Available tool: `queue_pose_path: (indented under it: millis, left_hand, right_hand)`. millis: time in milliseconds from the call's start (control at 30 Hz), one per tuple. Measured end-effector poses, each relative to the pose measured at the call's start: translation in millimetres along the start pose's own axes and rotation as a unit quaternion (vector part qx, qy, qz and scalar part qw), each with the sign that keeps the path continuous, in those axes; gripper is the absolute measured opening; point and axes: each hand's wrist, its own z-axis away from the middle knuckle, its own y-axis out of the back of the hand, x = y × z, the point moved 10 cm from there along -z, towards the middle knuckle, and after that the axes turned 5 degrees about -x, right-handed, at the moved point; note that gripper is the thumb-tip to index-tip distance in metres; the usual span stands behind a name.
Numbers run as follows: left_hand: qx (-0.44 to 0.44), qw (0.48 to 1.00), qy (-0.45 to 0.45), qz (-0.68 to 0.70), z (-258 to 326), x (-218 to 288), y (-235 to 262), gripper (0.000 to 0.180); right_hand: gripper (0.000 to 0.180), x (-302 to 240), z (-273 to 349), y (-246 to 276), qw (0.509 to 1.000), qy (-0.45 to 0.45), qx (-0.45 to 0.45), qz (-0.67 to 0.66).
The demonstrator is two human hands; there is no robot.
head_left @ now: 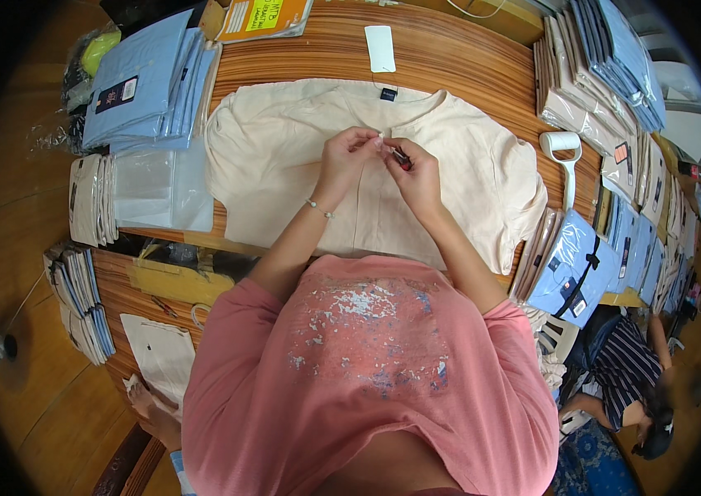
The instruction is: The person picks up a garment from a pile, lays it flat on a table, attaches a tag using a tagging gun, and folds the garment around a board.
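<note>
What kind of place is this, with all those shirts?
Probably a clothes packing workshop. Stacks of bagged blue shirts sit around a wooden table, and a cream shirt lies spread out under the person's left hand and right hand.

bench [466,58]: striped brown wood, curved edge
middle: cream shirt [284,157] spread flat, white tag [380,48] just beyond its collar
left: stack of folded blue shirts [140,83], clear bags [156,190] beside it
right: white lint roller [565,161], stacks of bagged shirts [598,66]
far edge: yellow-labelled folder [264,18]
</note>
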Motion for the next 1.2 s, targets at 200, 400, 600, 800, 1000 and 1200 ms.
queue_pose_path:
  millis: [200, 400, 600, 800, 1000, 1200]
  left_hand:
    - [-0.016, 1.000, 0.003, -0.014, 0.6, -1.3, -3.9, 0.009]
    - [-0.057, 0.998, -0.014, -0.037, 3.7, 3.8, -16.2, 0.009]
    - [-0.028, 0.999, -0.010, -0.031, 5.8, 1.3, -9.9, 0.009]
    - [-0.038, 0.999, 0.001, 0.000, 6.5, 12.2, -12.8, 0.009]
    - [-0.069, 0.997, 0.001, 0.023, 7.3, 20.4, -15.2, 0.010]
    - [-0.106, 0.994, -0.013, 0.014, 11.0, 35.0, -21.0, 0.011]
  right_hand:
    - [0.009, 28.0, -4.1, 0.9, 0.992, -0.063, 0.010, -0.112]
    - [0.008, 28.8, -9.4, -3.8, 0.977, -0.056, 0.021, -0.203]
    - [0.010, 40.0, -5.6, -14.3, 0.943, -0.168, -0.004, -0.288]
    - [0.008, 51.8, -7.4, -12.6, 0.951, -0.083, -0.025, -0.297]
    - [0.016, 15.1, -1.6, -0.9, 0.988, -0.026, -0.074, -0.137]
    - [0.021, -2.2, 2.1, 13.6, 0.998, -0.022, -0.053, -0.020]
